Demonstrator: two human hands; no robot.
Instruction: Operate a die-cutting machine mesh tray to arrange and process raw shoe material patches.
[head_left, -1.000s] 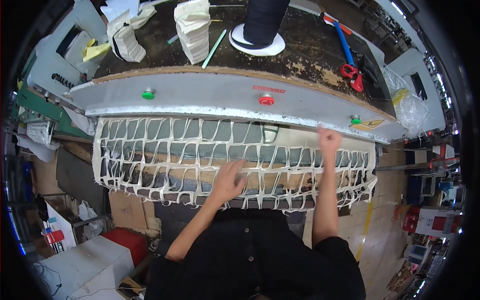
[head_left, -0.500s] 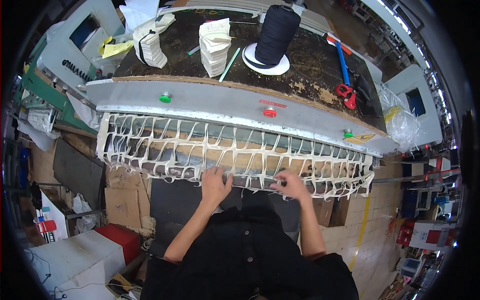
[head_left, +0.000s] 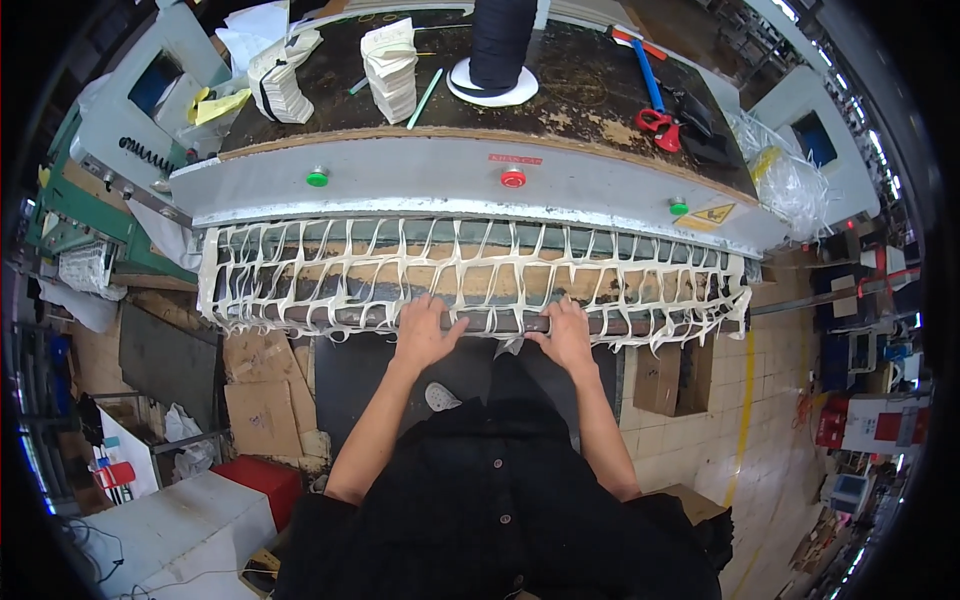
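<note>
A net of cream fabric strips (head_left: 455, 262) is stretched across the machine's front and hangs over its near edge. Along that edge runs a dark bar (head_left: 508, 320) under the strips. My left hand (head_left: 425, 332) grips the bar left of the middle, fingers over the top and thumb pointing inward. To its right, my right hand (head_left: 567, 334) has its fingers over the same bar and its thumb on the near side. Strips pass around both hands, and my fingertips are partly hidden among them.
Behind the net, a grey panel (head_left: 420, 185) carries green buttons and a red button (head_left: 513, 179). On the dark tabletop are a black thread cone (head_left: 500, 50), bundled cream fabric pieces (head_left: 390, 75) and red-handled scissors (head_left: 660, 128). Cardboard (head_left: 262, 405) lies on the floor at left.
My right hand has come down onto the bar, its fingers now over it. My left hand stays on the bar. The whole view has shifted, with the tabletop higher in the picture.
</note>
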